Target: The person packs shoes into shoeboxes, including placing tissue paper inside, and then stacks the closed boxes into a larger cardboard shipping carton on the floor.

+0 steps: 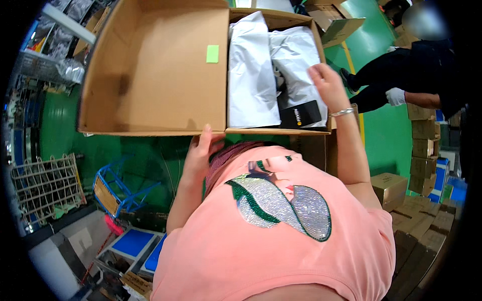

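A large open cardboard box (150,65) is in front of me, its left half bare with a green sticker (212,53) on the inner flap. Its right half holds white plastic-wrapped packages (251,70) and a small black box (300,114) lying on them. My left hand (201,150) grips the box's near edge from below. My right hand (327,83) rests with fingers spread on the right-hand white package (296,55), just above the black box. My pink top with a sequined patch fills the lower middle.
A person in dark clothes and white gloves (395,96) bends at the right, on a green floor. Stacked cardboard cartons (422,150) stand at the right, flat ones below them. A blue stool (120,190) and a wire rack (45,185) sit at lower left.
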`<state>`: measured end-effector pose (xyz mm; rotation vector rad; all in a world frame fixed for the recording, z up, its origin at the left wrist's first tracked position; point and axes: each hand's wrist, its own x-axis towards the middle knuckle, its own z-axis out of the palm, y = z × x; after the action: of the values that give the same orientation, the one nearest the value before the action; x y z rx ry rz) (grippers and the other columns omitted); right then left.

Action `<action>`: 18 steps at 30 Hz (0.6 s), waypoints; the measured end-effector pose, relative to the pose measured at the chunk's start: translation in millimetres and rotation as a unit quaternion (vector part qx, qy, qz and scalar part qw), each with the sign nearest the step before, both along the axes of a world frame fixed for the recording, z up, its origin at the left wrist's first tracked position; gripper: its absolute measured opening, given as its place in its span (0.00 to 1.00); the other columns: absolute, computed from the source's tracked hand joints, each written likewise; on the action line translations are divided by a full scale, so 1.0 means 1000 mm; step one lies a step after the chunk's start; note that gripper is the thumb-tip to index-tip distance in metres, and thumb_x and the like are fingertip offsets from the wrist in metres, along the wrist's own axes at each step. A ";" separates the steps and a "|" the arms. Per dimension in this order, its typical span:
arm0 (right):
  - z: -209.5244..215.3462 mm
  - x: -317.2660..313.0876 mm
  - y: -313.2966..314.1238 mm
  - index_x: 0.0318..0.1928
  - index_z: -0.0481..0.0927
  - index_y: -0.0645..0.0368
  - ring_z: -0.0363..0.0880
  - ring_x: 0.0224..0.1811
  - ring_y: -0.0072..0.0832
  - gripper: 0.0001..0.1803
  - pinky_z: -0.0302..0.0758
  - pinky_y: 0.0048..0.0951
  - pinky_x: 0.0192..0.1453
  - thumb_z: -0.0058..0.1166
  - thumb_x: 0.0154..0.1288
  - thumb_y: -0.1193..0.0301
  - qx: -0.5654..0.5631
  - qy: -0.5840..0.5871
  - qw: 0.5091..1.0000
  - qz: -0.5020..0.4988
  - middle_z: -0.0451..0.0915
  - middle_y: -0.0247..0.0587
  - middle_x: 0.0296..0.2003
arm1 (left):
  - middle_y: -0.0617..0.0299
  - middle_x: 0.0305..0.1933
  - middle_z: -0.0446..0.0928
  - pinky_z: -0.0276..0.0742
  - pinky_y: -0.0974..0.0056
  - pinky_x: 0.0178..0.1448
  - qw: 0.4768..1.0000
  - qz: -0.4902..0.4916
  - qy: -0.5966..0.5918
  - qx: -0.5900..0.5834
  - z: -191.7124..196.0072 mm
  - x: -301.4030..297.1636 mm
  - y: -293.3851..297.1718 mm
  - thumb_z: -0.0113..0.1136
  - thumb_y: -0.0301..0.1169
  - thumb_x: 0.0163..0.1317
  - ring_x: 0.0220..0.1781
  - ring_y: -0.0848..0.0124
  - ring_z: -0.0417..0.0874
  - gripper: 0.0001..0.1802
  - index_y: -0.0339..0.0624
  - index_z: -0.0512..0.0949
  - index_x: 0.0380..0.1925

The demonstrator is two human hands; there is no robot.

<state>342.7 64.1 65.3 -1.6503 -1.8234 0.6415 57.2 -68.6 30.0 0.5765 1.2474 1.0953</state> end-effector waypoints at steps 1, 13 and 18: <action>-0.004 -0.001 0.003 0.30 0.72 0.64 0.73 0.28 0.37 0.16 0.68 0.31 0.32 0.46 0.53 0.61 -0.016 -0.059 0.998 0.015 0.74 0.47 0.28 | 0.54 0.39 0.72 0.70 0.67 0.42 0.992 -0.101 0.022 -0.072 0.003 -0.008 0.000 0.46 0.40 0.56 0.41 0.69 0.73 0.20 0.34 0.68 0.41; -0.028 -0.036 0.029 0.30 0.70 0.55 0.74 0.28 0.36 0.10 0.71 0.34 0.27 0.51 0.46 0.67 0.060 -0.376 0.920 0.089 0.71 0.40 0.29 | 0.51 0.50 0.63 0.61 0.60 0.51 0.549 -0.150 0.736 0.368 -0.008 0.104 0.093 0.56 0.41 0.46 0.52 0.63 0.65 0.31 0.37 0.61 0.48; -0.033 -0.034 0.029 0.30 0.68 0.55 0.75 0.27 0.35 0.07 0.71 0.34 0.26 0.46 0.46 0.73 0.081 -0.375 0.919 0.090 0.72 0.39 0.29 | 0.56 0.40 0.70 0.66 0.63 0.42 0.574 -0.193 0.712 0.356 -0.017 0.098 0.112 0.53 0.35 0.48 0.41 0.62 0.71 0.16 0.38 0.68 0.35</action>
<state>308.9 93.2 31.9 -1.7583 -2.4954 -0.1239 154.8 43.6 12.7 2.6066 1.7452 0.5325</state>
